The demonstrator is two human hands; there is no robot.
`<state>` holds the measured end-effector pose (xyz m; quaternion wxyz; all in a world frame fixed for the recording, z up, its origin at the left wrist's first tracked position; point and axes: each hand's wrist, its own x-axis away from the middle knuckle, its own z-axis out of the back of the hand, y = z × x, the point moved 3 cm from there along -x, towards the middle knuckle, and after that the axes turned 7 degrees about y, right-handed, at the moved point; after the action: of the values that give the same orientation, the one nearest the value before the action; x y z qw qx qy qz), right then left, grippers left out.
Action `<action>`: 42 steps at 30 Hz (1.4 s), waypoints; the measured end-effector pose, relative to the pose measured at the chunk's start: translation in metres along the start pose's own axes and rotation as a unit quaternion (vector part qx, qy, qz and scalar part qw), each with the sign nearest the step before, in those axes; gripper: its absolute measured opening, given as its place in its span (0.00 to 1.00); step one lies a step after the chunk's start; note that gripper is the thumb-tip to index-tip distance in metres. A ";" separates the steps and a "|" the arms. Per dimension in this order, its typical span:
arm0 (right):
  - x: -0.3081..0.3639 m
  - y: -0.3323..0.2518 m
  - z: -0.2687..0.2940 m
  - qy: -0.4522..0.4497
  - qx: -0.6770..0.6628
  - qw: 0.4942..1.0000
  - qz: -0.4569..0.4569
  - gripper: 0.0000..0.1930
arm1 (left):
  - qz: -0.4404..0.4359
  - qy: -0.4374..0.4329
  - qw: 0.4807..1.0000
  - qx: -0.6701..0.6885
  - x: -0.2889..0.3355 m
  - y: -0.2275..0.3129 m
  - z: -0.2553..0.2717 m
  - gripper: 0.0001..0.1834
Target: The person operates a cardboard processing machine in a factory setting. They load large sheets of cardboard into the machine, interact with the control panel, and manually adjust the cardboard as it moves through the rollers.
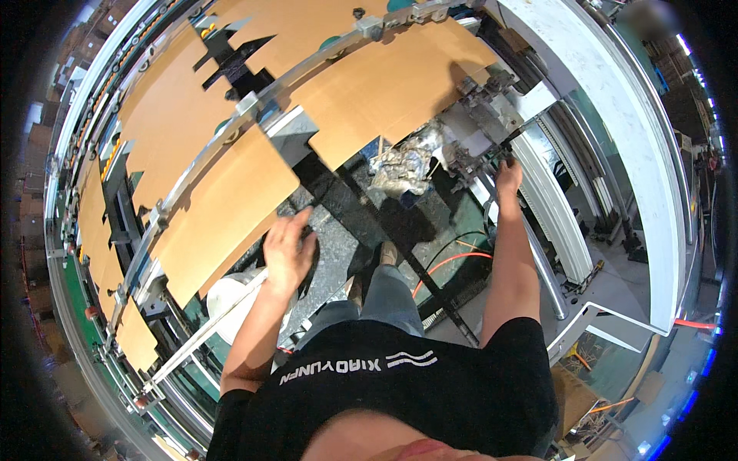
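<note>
My left hand (288, 250) hangs with its fingers apart and slightly bent, just off the near corner of a brown cardboard sheet (231, 211). Nothing shows in it. Over on the right, my right hand (508, 180) is closed at the underside of a greasy metal clamp mechanism (484, 115); what its fingers grip is too small and dark to make out. A second cardboard sheet (384, 92) lies flat in the machine, its right end reaching that mechanism. Crumpled, stained plastic or rag (403, 165) sits between the mechanism and the sheet's notched edge.
A long metal bar (246, 107) crosses above the cardboard. A dark rail (400, 253) runs past my legs. Below my left forearm is a white bucket (231, 303) beside a pale rod (204, 334). An orange hose (453, 257) curves over the floor; a white machine frame (615, 100) stands at right.
</note>
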<state>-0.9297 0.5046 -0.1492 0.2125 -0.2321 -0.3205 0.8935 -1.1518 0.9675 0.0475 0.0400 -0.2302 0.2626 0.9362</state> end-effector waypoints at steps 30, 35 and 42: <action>-0.039 -0.111 0.044 0.213 -0.320 0.916 0.112 0.20 | -0.094 -0.012 0.993 -0.072 -0.104 0.028 -0.130 0.40; -0.006 -0.078 0.036 0.182 -0.402 0.896 -0.041 0.19 | -0.131 -0.024 0.983 -0.128 -0.089 0.010 -0.116 0.38; -0.001 0.013 -0.012 0.077 -0.077 0.994 0.001 0.17 | 0.202 -0.107 0.965 0.125 -0.110 -0.042 -0.064 0.33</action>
<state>-0.9252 0.5004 -0.1661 0.2169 -0.3164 -0.3705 0.8459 -1.0195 0.9758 0.0293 -0.0938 -0.0638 0.4130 0.9036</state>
